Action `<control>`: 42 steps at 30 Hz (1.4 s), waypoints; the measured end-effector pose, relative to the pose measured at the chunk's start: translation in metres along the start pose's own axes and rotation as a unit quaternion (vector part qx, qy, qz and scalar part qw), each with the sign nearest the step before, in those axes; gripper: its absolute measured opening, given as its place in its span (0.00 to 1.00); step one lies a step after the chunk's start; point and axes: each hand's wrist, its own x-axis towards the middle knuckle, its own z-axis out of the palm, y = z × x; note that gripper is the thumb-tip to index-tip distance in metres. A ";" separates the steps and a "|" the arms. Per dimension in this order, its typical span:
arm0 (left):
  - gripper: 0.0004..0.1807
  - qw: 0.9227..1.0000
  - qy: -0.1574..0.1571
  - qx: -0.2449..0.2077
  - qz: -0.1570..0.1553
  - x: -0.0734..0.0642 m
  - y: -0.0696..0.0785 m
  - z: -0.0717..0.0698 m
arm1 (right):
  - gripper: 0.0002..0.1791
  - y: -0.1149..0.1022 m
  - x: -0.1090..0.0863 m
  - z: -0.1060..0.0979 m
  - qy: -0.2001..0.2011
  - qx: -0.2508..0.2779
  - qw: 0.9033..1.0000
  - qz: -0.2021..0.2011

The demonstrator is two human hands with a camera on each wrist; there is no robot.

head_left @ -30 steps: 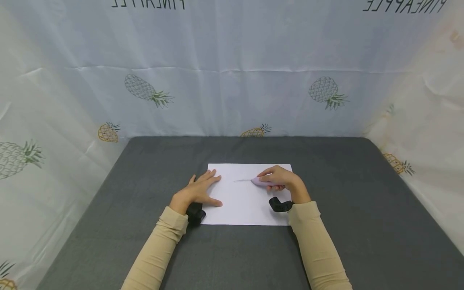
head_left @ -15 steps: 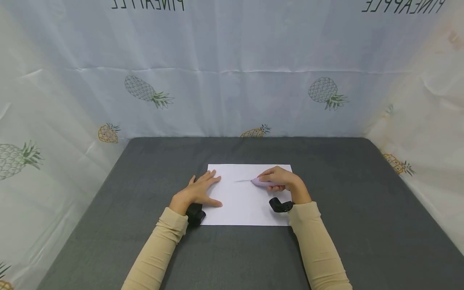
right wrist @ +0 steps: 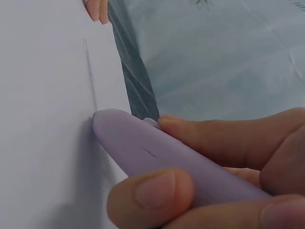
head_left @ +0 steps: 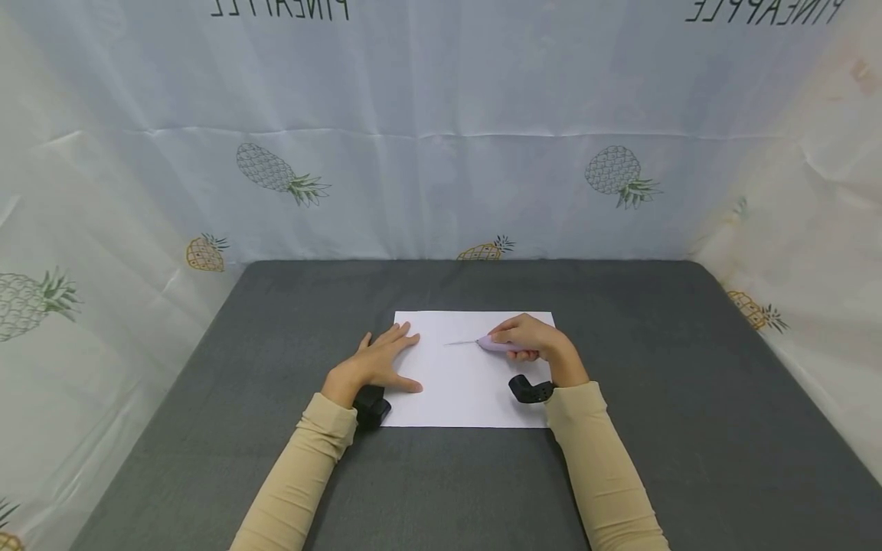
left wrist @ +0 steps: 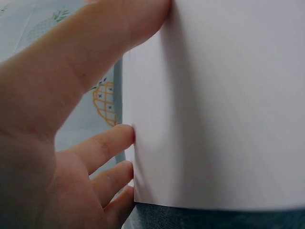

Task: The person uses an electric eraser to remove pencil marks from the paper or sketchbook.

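Note:
My right hand (head_left: 527,337) grips a chunky lavender electric eraser (head_left: 498,345), thumb and fingers curled round its body. One fingertip rests at a small raised button (right wrist: 151,122) on top of it. The eraser's dark tip sits at the end of a thin grey line (right wrist: 89,71) on a sheet of white paper (head_left: 455,398). Tiny dark specks (right wrist: 105,176) lie on the paper beneath the tool. With fingers spread, my left hand (head_left: 379,360) lies on the sheet's left edge; in the left wrist view several fingertips (left wrist: 125,133) touch that edge.
The paper lies on a dark grey table (head_left: 441,490). Black wrist devices (head_left: 530,389) sit under both wrists, overlapping the paper's lower corners in the head view. A pale curtain (head_left: 441,184) with pineapple prints hangs behind the table and along both sides.

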 end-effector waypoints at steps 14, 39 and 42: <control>0.52 1.000 -0.002 0.000 -0.003 0.000 0.001 0.000 | 0.21 -0.003 -0.001 0.003 0.005 -0.019 1.000 0.000; 0.52 1.000 0.003 0.002 -0.002 -0.001 0.000 0.000 | 0.20 -0.003 0.001 0.007 0.025 -0.043 0.999 -0.011; 0.52 1.000 0.002 0.002 -0.002 -0.001 0.000 0.000 | 0.20 -0.003 0.002 0.008 0.039 -0.056 0.998 -0.006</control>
